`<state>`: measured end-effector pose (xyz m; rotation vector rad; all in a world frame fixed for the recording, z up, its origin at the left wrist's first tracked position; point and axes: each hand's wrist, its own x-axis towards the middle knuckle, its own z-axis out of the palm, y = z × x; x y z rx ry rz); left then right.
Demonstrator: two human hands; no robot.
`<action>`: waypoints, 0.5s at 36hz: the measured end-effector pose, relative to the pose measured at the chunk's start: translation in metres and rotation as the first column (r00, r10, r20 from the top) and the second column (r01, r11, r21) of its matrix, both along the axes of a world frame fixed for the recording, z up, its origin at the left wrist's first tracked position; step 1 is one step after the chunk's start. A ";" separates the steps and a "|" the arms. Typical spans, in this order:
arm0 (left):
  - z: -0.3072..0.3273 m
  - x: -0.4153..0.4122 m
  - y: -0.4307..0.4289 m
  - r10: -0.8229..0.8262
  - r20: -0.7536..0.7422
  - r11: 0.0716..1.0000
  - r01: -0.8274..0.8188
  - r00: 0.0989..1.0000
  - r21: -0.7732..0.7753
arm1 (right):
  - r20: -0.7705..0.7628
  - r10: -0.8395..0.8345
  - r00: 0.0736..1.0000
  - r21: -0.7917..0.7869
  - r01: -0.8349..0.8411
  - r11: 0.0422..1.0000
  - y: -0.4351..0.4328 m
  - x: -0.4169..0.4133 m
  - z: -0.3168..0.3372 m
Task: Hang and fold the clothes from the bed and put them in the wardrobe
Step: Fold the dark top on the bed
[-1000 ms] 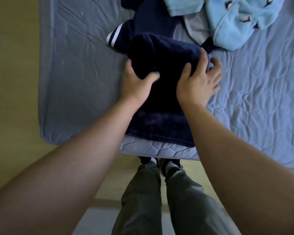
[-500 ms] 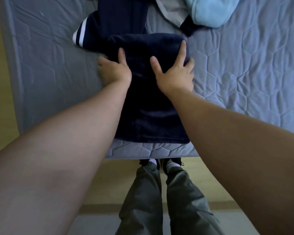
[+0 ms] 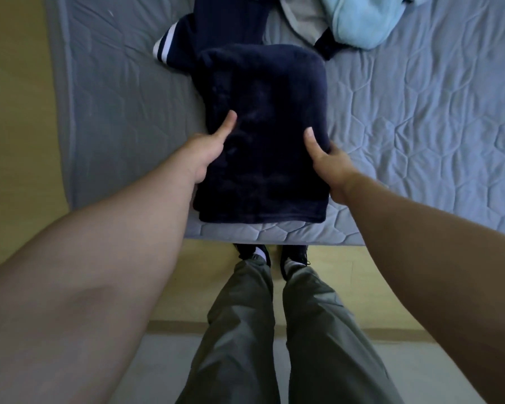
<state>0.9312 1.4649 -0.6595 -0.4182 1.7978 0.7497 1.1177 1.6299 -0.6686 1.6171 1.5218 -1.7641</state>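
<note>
Fleece (image 3: 263, 126), pinched at its sides by left hand (image 3: 207, 150) and right hand (image 3: 328, 160), should rise level, keeping folds.

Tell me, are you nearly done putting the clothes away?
Not nearly. One navy fleece garment lies folded on the bed, and the left hand and right hand grip its sides. A striped navy garment, a grey garment and a light blue fleece lie unfolded behind it. No wardrobe shows.
</note>
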 end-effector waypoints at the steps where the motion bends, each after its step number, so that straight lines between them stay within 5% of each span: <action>1: 0.015 0.003 -0.004 0.047 0.034 0.998 -0.048 0.998 0.039 | -0.008 0.013 1.000 0.003 -0.013 1.000 -0.002 0.000 0.014; 12: 0.272 0.052 -0.112 0.506 0.122 0.814 -0.520 0.854 0.259 | -0.116 0.420 0.900 0.111 -0.409 0.906 -0.046 -0.017 0.254; 18: 0.386 0.058 -0.173 0.736 0.037 0.603 -0.680 0.676 0.417 | -0.189 0.604 0.774 0.300 -0.540 0.786 -0.096 -0.070 0.350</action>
